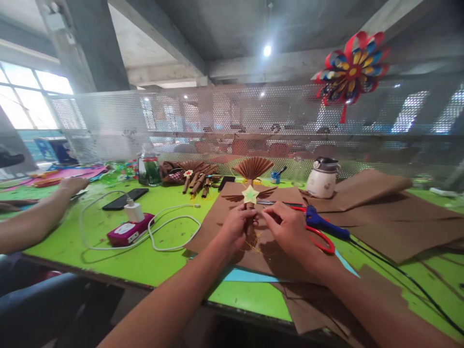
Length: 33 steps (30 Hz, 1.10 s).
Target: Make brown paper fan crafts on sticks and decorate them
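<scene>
My left hand (236,223) is closed around the rolled stem of a brown paper craft. The craft has a pleated fan (253,167) on top, pleated wings at the sides and a pale yellow star (250,194) with a green centre. Just right of the stem, my right hand (286,223) has thumb and fingertips pinched together; whatever is between them is too small to make out. Yellow strands (253,244) hang by the stem's lower end. Beneath both hands lies a brown paper sheet (213,232). Red-handled scissors (324,241) lie partly behind my right hand.
A blue glue gun (326,223) with a black cord lies at right, near brown paper (406,217) and a flask (322,178). Similar paper crafts (198,181) lie at the back. Left are a phone (125,199), a purple power block (130,231), a white cable and another person's arm (36,217).
</scene>
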Each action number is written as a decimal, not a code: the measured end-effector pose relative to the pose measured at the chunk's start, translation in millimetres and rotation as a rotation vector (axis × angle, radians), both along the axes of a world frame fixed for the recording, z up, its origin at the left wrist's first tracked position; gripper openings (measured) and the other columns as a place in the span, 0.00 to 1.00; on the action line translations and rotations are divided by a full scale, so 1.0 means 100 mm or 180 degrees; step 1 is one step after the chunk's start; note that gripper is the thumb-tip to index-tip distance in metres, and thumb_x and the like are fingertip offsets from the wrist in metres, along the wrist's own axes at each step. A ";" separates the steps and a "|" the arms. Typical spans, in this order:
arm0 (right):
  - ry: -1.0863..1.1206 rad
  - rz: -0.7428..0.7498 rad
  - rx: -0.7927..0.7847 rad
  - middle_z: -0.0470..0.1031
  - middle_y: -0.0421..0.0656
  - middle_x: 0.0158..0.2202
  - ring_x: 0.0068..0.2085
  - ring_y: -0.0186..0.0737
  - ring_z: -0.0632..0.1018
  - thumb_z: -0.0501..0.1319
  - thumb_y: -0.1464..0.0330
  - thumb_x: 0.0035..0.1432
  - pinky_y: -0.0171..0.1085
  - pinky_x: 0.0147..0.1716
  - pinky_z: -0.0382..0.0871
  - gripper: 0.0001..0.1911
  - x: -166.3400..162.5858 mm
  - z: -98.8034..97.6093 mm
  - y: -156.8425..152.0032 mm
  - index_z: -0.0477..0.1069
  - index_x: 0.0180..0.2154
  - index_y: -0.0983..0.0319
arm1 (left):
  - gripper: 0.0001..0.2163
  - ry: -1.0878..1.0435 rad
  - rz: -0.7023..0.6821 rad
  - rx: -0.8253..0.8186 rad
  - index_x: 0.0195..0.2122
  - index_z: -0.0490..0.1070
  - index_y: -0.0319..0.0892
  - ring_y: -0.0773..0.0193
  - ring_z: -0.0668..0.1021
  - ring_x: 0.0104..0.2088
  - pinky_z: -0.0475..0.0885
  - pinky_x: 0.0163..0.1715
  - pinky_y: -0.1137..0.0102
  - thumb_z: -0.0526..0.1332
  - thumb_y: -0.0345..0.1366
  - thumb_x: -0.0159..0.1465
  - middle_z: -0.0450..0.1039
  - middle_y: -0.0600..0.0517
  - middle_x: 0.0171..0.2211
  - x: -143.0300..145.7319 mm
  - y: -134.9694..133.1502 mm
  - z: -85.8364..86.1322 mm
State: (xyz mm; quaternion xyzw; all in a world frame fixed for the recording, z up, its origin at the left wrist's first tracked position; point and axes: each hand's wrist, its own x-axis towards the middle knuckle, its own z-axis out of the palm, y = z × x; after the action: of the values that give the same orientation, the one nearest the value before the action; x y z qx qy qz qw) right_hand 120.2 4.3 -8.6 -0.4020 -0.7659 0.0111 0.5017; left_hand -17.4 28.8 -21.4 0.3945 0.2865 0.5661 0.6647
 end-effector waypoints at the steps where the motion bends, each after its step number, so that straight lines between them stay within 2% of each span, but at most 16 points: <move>1: -0.0040 0.0008 -0.0036 0.71 0.42 0.27 0.28 0.36 0.70 0.55 0.69 0.56 0.34 0.29 0.61 0.08 -0.01 -0.02 0.00 0.71 0.28 0.62 | 0.08 -0.0042 0.0042 -0.0013 0.27 0.63 0.38 0.73 0.69 0.20 0.65 0.20 0.78 0.62 0.25 0.48 0.65 0.55 0.21 -0.02 0.01 0.01; 5: 0.0173 -0.0054 -0.0303 0.72 0.44 0.26 0.28 0.37 0.71 0.55 0.64 0.56 0.36 0.30 0.63 0.12 0.02 -0.05 0.07 0.71 0.25 0.63 | 0.07 -0.0150 -0.0024 -0.0016 0.29 0.63 0.38 0.73 0.70 0.20 0.65 0.20 0.78 0.61 0.26 0.51 0.67 0.54 0.23 -0.06 -0.02 0.05; 7: 0.0533 0.0058 -0.0643 0.74 0.46 0.30 0.32 0.39 0.73 0.57 0.62 0.55 0.37 0.33 0.66 0.11 0.04 -0.04 0.13 0.72 0.29 0.63 | 0.06 -0.0141 -0.0115 0.0032 0.30 0.64 0.37 0.73 0.71 0.21 0.66 0.21 0.78 0.61 0.26 0.52 0.68 0.53 0.24 -0.06 -0.05 0.06; 9: 0.0992 0.0458 -0.1154 0.75 0.48 0.37 0.38 0.41 0.75 0.59 0.60 0.52 0.38 0.37 0.68 0.15 0.04 -0.05 0.17 0.71 0.37 0.64 | 0.07 -0.0120 -0.0233 0.0147 0.32 0.65 0.38 0.72 0.71 0.21 0.66 0.21 0.78 0.62 0.28 0.53 0.69 0.53 0.25 -0.04 -0.07 0.08; 11: 0.1377 0.1073 -0.1794 0.74 0.48 0.41 0.40 0.42 0.75 0.59 0.57 0.51 0.38 0.35 0.70 0.22 -0.01 -0.08 0.16 0.67 0.45 0.62 | 0.10 -0.0158 -0.0341 0.0286 0.36 0.65 0.39 0.72 0.72 0.22 0.67 0.21 0.77 0.63 0.30 0.53 0.69 0.54 0.26 -0.04 -0.09 0.10; 13: 0.1546 0.1663 -0.2433 0.74 0.47 0.41 0.36 0.40 0.77 0.58 0.55 0.52 0.36 0.28 0.71 0.26 -0.08 -0.12 0.11 0.63 0.50 0.60 | 0.11 -0.0233 -0.0350 0.0351 0.35 0.65 0.39 0.72 0.72 0.22 0.67 0.22 0.77 0.64 0.31 0.53 0.69 0.54 0.26 -0.05 -0.10 0.12; 15: 0.1449 0.2002 -0.2888 0.75 0.45 0.35 0.28 0.37 0.76 0.58 0.54 0.53 0.33 0.21 0.69 0.28 -0.13 -0.17 0.05 0.60 0.53 0.59 | 0.10 -0.0248 -0.0202 0.0380 0.32 0.64 0.39 0.72 0.71 0.21 0.68 0.23 0.76 0.65 0.33 0.52 0.68 0.55 0.25 -0.08 -0.10 0.15; 17: 0.1212 0.2150 -0.3077 0.75 0.41 0.27 0.21 0.32 0.73 0.59 0.55 0.52 0.30 0.17 0.64 0.27 -0.15 -0.20 0.00 0.62 0.51 0.61 | 0.11 -0.0194 0.0024 0.0460 0.31 0.63 0.39 0.73 0.71 0.20 0.66 0.22 0.77 0.65 0.35 0.52 0.68 0.56 0.24 -0.13 -0.08 0.17; 19: 0.0909 0.2207 -0.3187 0.73 0.39 0.22 0.17 0.29 0.69 0.61 0.55 0.50 0.28 0.16 0.59 0.21 -0.13 -0.22 -0.02 0.68 0.41 0.64 | 0.12 -0.0109 0.0292 0.0550 0.32 0.62 0.40 0.73 0.70 0.20 0.64 0.20 0.78 0.65 0.36 0.52 0.67 0.56 0.23 -0.17 -0.05 0.18; 21: 0.0718 0.2256 -0.3347 0.72 0.40 0.20 0.16 0.27 0.67 0.61 0.55 0.48 0.28 0.15 0.56 0.20 -0.10 -0.21 -0.04 0.70 0.31 0.66 | 0.11 0.0059 0.0602 0.0563 0.32 0.61 0.40 0.73 0.70 0.20 0.62 0.19 0.78 0.63 0.37 0.53 0.67 0.56 0.23 -0.21 0.01 0.16; 23: 0.0584 0.2295 -0.3477 0.72 0.40 0.19 0.14 0.26 0.65 0.61 0.53 0.47 0.28 0.14 0.55 0.21 -0.06 -0.16 -0.08 0.70 0.30 0.67 | 0.11 0.0316 0.0912 0.0574 0.31 0.60 0.40 0.74 0.69 0.19 0.61 0.18 0.79 0.61 0.37 0.54 0.68 0.55 0.24 -0.24 0.07 0.13; 26: 0.0064 0.2402 -0.3406 0.72 0.40 0.20 0.14 0.28 0.64 0.57 0.52 0.50 0.30 0.15 0.55 0.22 0.00 -0.04 -0.16 0.71 0.32 0.66 | 0.10 0.0585 0.1161 0.0654 0.32 0.60 0.40 0.75 0.68 0.18 0.58 0.16 0.79 0.60 0.37 0.54 0.69 0.54 0.25 -0.28 0.14 0.09; 28: -0.0366 0.2183 -0.2864 0.73 0.40 0.21 0.18 0.30 0.67 0.56 0.52 0.52 0.31 0.18 0.57 0.22 0.05 0.05 -0.15 0.73 0.29 0.65 | 0.09 0.0645 0.1182 0.0685 0.32 0.60 0.40 0.75 0.67 0.18 0.57 0.16 0.79 0.60 0.36 0.54 0.69 0.54 0.25 -0.29 0.15 0.07; 31: -0.0090 0.1148 -0.1704 0.73 0.41 0.24 0.27 0.35 0.70 0.57 0.52 0.51 0.32 0.24 0.58 0.22 0.14 0.14 -0.02 0.74 0.26 0.65 | 0.10 0.0750 0.1106 0.0718 0.32 0.60 0.40 0.75 0.67 0.18 0.57 0.16 0.79 0.61 0.35 0.53 0.69 0.55 0.24 -0.23 0.13 0.05; 33: 0.0518 0.0610 -0.1576 0.73 0.43 0.25 0.28 0.36 0.71 0.56 0.49 0.50 0.32 0.25 0.59 0.25 0.17 0.17 0.10 0.74 0.26 0.66 | 0.10 0.0922 0.0991 0.0795 0.31 0.61 0.39 0.74 0.67 0.17 0.58 0.16 0.78 0.61 0.36 0.53 0.68 0.55 0.23 -0.15 0.09 0.03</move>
State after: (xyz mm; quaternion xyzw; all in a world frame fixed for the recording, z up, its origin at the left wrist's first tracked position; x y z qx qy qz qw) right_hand 137.6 14.3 7.9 -0.4358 -0.7316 0.2776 0.4447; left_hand -32.0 38.2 -18.0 0.5018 0.3639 0.6302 0.4675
